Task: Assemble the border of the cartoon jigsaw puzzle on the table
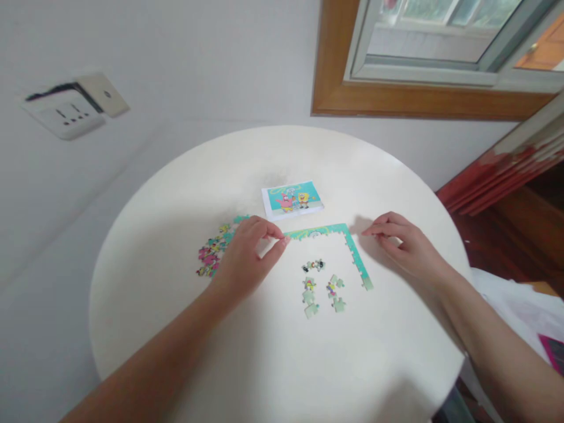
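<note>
My left hand [249, 249] is closed in a pinch at the left end of the puzzle's top border, its fingertips on a puzzle piece [287, 234] there. The joined teal border [358, 257] forms a corner and runs down the right side to a pale green end. To the right of it, my right hand [405, 244] hovers with fingers loosely bent and nothing visible in them. Inside the border lie a short joined strip with black bits [314, 265] and two small pale green clusters, one on the left [309, 298] and one on the right [337, 294].
A heap of loose puzzle pieces [212, 249] lies left of my left hand, partly hidden by it. Behind the border rests a cartoon picture card [294, 198]. The round white table [273, 364] stands against a wall with a socket [66, 114] and a window frame [423, 101].
</note>
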`<state>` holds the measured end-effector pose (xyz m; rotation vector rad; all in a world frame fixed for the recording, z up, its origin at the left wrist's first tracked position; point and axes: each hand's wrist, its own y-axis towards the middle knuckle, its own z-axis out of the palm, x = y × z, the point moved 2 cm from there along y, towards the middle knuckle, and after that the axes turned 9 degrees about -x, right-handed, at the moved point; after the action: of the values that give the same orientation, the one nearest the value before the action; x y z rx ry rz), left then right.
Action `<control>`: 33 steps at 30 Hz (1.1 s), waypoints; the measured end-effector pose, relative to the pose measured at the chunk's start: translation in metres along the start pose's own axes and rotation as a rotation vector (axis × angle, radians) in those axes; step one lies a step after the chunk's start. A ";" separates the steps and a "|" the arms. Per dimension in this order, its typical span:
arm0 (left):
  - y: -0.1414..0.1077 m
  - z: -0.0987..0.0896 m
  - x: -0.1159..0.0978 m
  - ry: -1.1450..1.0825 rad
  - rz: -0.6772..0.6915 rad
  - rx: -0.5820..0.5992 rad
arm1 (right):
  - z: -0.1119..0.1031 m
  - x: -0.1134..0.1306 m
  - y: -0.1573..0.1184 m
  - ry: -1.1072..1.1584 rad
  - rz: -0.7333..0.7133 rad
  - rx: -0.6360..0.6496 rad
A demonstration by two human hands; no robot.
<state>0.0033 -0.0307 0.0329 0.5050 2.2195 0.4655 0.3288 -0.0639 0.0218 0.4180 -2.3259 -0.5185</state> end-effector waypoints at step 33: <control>-0.001 0.000 0.013 0.160 0.353 0.238 | -0.003 0.002 -0.001 0.108 -0.084 -0.038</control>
<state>-0.0048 -0.0250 0.0243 1.0276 2.3603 0.4358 0.3293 -0.0665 0.0243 0.5150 -2.1987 -0.5664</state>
